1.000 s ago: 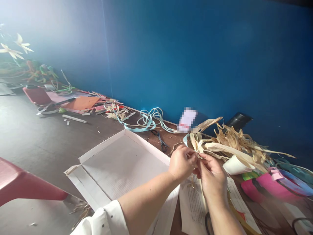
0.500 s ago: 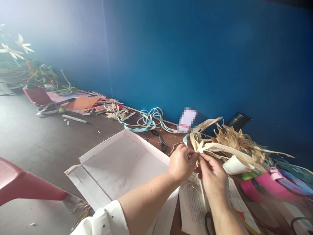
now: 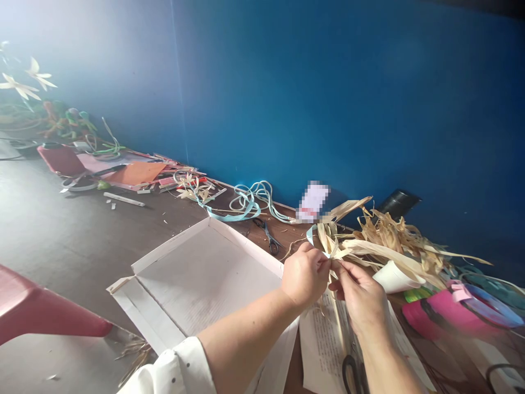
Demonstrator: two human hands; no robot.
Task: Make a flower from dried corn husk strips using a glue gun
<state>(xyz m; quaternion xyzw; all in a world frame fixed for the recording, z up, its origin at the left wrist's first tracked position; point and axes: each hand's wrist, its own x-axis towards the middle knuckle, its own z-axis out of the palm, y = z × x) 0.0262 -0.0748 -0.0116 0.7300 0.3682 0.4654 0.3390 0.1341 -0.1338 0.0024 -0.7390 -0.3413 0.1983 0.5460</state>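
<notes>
Over the right side of the table, both hands pinch a small pale corn husk flower (image 3: 335, 253) at its base. My left hand (image 3: 304, 276) is closed, its thumb and fingertips pressed together at the flower. From the other side my right hand (image 3: 363, 298) meets it, fingers closed on the same spot. A thin pale stem (image 3: 338, 323) seems to run down below the fingers. Just behind the hands lies a heap of dried corn husks (image 3: 391, 235). The exact grip of the fingertips is partly hidden.
An open white cardboard box lid (image 3: 205, 279) lies to the left. Black scissors (image 3: 268, 236) rest behind it. Printed paper (image 3: 318, 342) lies beneath the hands, with a black scissor handle (image 3: 350, 372) on it. A white cup (image 3: 397, 277) lies tipped on the right, near a pink container (image 3: 430, 313).
My right hand has shifted slightly right and its fingers have turned a little. The flower has tilted slightly between the fingertips; my left hand has barely moved.
</notes>
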